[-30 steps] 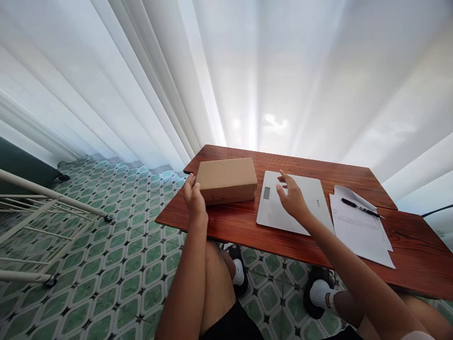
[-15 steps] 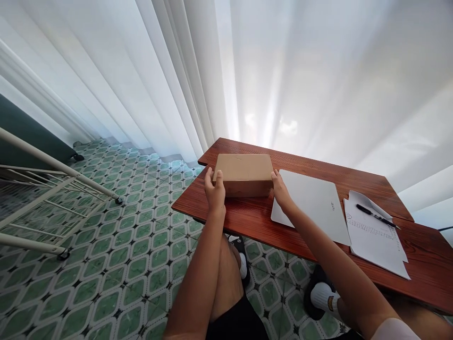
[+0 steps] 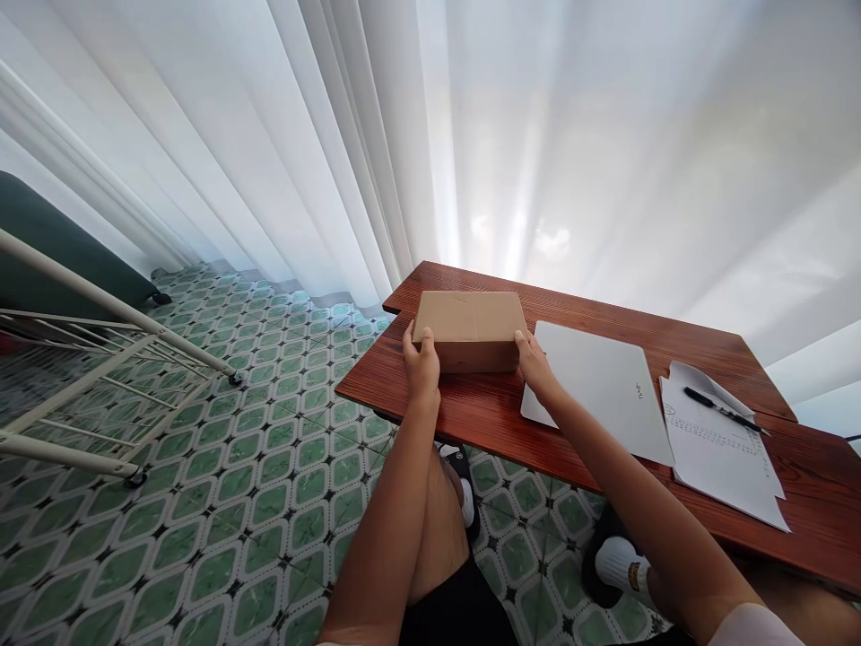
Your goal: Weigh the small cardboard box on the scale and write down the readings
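A closed brown cardboard box (image 3: 471, 316) rests at the left part of the reddish wooden table (image 3: 471, 408). My left hand (image 3: 422, 363) grips its near left corner, thumb at the front top edge and fingers along the left side. On the opposite end, my right hand (image 3: 533, 361) holds the near right corner, its thumb against the front edge; the other fingers are partly hidden behind the box's side. Just right of that hand lies a closed silver laptop (image 3: 598, 381), under my right forearm.
Right of the laptop are sheets of paper (image 3: 719, 467) with handwriting and a black pen (image 3: 723, 410) on top. White curtains (image 3: 578, 144) hang behind the table. A white wheeled metal rack (image 3: 127, 386) stands at left on the green tiled floor (image 3: 282, 502).
My hands have closed in on the box's near corners, both thumbs now at its front edge. The whole view has shifted slightly; the box remains on the table.
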The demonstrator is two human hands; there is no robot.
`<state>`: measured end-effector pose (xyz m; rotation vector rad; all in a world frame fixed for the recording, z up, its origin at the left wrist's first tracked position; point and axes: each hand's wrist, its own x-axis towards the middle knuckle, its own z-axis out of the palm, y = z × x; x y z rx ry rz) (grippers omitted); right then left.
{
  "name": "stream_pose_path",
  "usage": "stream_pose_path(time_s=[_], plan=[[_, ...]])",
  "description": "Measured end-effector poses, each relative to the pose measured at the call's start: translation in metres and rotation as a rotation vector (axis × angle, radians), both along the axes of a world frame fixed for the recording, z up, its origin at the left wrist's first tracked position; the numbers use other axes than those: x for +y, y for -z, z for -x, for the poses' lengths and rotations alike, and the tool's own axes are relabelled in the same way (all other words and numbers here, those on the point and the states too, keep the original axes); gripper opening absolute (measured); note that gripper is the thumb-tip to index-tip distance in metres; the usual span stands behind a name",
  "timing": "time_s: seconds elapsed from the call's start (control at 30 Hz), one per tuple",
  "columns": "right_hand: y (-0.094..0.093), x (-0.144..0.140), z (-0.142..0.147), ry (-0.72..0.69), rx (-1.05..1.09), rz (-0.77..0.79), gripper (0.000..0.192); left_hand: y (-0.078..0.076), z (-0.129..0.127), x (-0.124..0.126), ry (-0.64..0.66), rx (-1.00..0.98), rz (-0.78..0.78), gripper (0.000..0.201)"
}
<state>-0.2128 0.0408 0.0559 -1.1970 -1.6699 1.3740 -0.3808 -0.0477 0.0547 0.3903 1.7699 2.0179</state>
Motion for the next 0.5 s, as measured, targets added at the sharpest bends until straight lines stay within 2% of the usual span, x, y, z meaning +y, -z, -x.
stream_pose_path(time_s=[0.33, 0.5], plan=[[0.0024, -0.0007, -0.0004, -0.009, 0.023, -0.033, 0.066, 0.001, -0.0003, 0.0009, -0.002, 0.008, 0.014, 0.046], [0.0035, -0.0031, -0.0012, -0.045, 0.037, -0.068, 0.064, 0.003, 0.0024, 0.0018, -0.041, 0.077, -0.016, 0.047]])
